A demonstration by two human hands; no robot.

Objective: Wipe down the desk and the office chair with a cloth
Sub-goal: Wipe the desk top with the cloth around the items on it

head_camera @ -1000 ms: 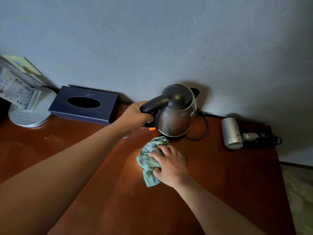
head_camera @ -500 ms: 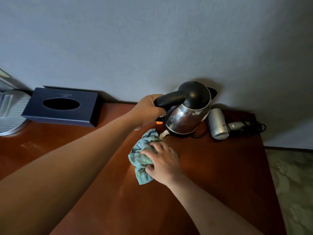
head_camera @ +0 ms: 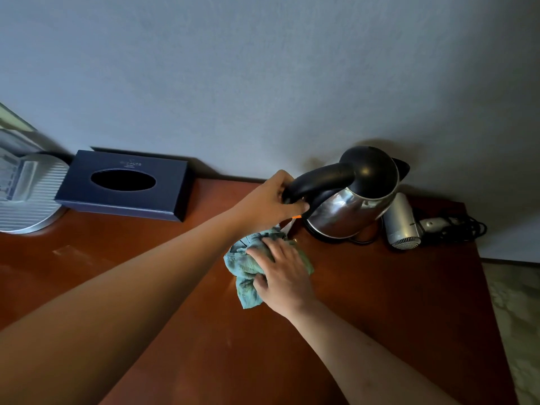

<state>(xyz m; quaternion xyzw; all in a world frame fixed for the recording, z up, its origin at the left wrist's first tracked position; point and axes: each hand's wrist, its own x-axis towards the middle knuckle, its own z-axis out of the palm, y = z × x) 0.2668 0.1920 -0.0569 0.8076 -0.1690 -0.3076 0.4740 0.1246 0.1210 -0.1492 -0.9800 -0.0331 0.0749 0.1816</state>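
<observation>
A crumpled teal cloth (head_camera: 244, 264) lies on the red-brown wooden desk (head_camera: 380, 302), just in front of a steel kettle (head_camera: 347, 209) with a black lid and handle. My right hand (head_camera: 285, 273) lies on top of the cloth with its fingers curled into it, pressing it to the desk. My left hand (head_camera: 270, 201) grips the kettle's black handle, and the kettle is tilted to the right, its near side lifted above the cloth. The office chair is out of view.
A dark blue tissue box (head_camera: 124, 185) stands by the wall at the left, with a ribbed silver round base (head_camera: 32, 200) beside it. A silver hair dryer (head_camera: 401, 222) with a black cord (head_camera: 461, 228) lies behind the kettle. The desk's right edge borders pale flooring (head_camera: 517, 317).
My left hand has tilted and shifted the kettle rightward toward the hair dryer. My right hand has pushed the cloth a little farther under where the kettle stood.
</observation>
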